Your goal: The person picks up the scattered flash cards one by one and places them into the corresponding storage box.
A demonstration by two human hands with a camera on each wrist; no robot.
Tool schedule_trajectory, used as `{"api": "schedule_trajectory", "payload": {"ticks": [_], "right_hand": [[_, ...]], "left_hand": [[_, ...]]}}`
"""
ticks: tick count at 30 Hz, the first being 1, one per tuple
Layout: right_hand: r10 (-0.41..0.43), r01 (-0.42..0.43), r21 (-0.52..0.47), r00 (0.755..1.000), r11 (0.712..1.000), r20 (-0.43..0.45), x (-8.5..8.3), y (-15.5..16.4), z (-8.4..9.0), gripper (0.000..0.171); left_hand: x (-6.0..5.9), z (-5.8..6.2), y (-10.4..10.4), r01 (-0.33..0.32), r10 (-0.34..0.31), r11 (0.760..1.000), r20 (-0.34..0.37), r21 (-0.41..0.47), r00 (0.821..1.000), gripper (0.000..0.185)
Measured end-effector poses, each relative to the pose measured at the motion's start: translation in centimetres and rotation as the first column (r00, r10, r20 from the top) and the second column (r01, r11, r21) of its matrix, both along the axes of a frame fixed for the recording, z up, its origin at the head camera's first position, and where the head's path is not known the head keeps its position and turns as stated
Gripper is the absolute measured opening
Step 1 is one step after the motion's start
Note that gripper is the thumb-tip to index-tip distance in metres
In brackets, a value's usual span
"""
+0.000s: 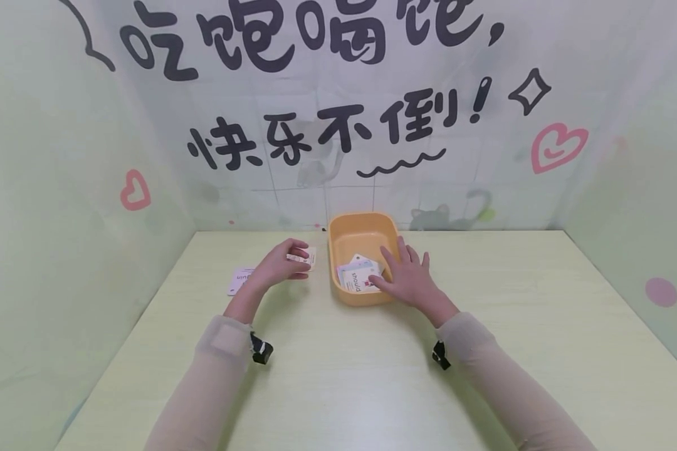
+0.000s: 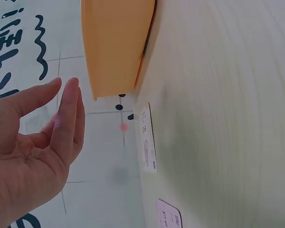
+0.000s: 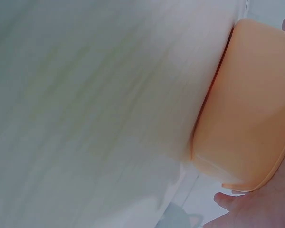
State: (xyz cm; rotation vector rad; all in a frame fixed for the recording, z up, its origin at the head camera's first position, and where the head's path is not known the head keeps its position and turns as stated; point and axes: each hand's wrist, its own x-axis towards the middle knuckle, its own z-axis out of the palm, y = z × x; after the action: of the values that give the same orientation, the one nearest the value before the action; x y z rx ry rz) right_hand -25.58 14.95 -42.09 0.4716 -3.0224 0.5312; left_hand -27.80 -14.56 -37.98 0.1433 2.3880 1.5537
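Orange tub (image 1: 338,238) holds cards (image 1: 360,275); right hand (image 1: 409,279) on them.

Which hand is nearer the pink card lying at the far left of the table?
Left. The left hand hovers just right of the pink card, over a white card. The right hand reaches into the orange tub, farther away.

Orange tub (image 1: 363,228): one. Loose cards on the counter (image 1: 372,388): two (image 1: 309,255) (image 1: 239,280). Cards inside tub: a small stack (image 1: 358,275), number uncertain.
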Motion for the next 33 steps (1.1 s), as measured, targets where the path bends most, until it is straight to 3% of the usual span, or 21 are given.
{"api": "schedule_trajectory", "payload": {"ticks": [10, 33], "right_hand": [[-0.003, 0.003, 0.006, 1.000, 1.000, 0.005, 0.0, 0.0, 0.0, 0.084], [0.005, -0.005, -0.005, 1.000, 1.000, 0.001, 0.2, 0.0, 0.0, 0.084]], "left_hand": [[0.1, -0.2, -1.9, -0.017, 0.017, 1.000, 0.005, 0.017, 1.000, 0.059], [0.4, -0.3, -5.7, -0.087, 0.087, 0.994, -0.007, -0.061, 0.996, 0.060]]}}
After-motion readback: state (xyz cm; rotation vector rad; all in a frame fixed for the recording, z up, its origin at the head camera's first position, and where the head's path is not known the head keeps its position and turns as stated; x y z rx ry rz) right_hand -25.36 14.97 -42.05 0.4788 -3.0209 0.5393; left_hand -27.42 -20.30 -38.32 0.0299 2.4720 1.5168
